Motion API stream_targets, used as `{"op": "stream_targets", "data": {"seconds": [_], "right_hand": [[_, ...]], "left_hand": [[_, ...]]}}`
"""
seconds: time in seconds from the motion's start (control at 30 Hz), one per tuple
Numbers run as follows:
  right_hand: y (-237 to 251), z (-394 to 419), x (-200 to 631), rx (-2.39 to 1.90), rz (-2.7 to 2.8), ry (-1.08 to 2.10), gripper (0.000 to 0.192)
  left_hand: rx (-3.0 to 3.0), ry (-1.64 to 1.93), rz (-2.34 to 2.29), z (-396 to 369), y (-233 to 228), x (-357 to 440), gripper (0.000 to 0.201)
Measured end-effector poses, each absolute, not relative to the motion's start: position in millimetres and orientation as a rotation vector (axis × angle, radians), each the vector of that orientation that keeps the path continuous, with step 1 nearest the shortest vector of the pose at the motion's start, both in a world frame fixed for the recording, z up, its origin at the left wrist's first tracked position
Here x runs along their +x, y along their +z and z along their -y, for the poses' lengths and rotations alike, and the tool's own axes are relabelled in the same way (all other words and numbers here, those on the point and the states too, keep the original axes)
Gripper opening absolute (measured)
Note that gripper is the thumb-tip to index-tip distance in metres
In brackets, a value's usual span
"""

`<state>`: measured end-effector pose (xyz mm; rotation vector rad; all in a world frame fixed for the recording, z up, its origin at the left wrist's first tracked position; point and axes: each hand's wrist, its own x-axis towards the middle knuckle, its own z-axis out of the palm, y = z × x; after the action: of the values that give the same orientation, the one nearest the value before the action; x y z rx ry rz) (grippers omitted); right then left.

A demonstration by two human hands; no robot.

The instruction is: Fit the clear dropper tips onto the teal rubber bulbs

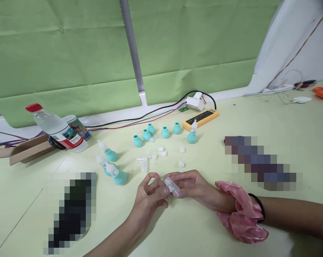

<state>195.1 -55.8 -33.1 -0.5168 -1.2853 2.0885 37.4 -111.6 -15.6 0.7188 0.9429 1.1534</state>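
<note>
Both hands are sharing one small part, a translucent plastic fitting [174, 187], and are holding it just above the near part of the tabletop [193, 228]. The right hand [197, 185] is pinching its tube between thumb and fingers; the left hand [150, 194] is pinching its short side stub, with the thumb pressing and the fingers behind partly hidden. For good handling, the right grip should be steadying the tube while the left thumb is pushing straight along the stub, since sideways force could be tilting the piece or making it slip. Light pressure probably suits these smooth walls best, and staying low is keeping any drop harmless.

The fitting is looking cloudy-clear, rounded at its lower right end and whiter at the stub; it is sloping down to the right. Beyond it, loose translucent pieces [143, 164] are lying before a group of teal bulbs [165, 132].
</note>
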Motion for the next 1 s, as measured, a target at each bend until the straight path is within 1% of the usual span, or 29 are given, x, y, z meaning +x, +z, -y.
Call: {"op": "stream_targets", "data": {"seconds": [0.17,0.27,0.37,0.47,0.53,0.6,0.63,0.77,0.9,1.0], "right_hand": [[-32.0,56.5,195.8,-0.467,1.482,1.820,0.025],[-33.6,57.4,196.0,-0.468,1.574,1.716,0.025],[-36.5,58.2,196.1,-0.505,1.599,1.650,0.031],[-39.1,58.6,196.7,-0.509,1.596,1.655,0.035],[-38.7,59.3,197.5,-0.515,1.627,1.662,0.045],[-36.0,60.7,198.0,-0.515,1.730,1.565,0.055],[-34.0,61.5,198.0,-0.498,1.803,1.477,0.055],[-27.0,64.7,196.4,-0.441,1.996,1.147,0.039],[-26.5,65.3,194.4,-0.470,2.002,1.049,0.042],[-27.9,64.9,194.1,-0.473,1.990,1.027,0.041]], "left_hand": [[0.648,1.054,-0.782,110.5,-16.8,37.9,0.025],[0.593,1.027,-0.730,111.1,-19.0,38.8,0.029],[0.598,0.968,-0.666,112.5,-20.5,40.6,0.031],[0.647,0.942,-0.654,114.0,-19.5,42.5,0.029],[0.702,0.965,-0.703,115.2,-17.3,43.2,0.028],[0.796,0.973,-0.790,116.6,-14.5,43.6,0.027],[0.844,0.966,-0.836,117.2,-13.3,43.8,0.026],[0.941,0.955,-0.972,118.0,-11.8,44.9,0.020],[0.980,0.975,-1.008,117.9,-12.7,45.6,0.022],[1.002,0.984,-1.031,118.6,-13.3,45.1,0.019]]}}
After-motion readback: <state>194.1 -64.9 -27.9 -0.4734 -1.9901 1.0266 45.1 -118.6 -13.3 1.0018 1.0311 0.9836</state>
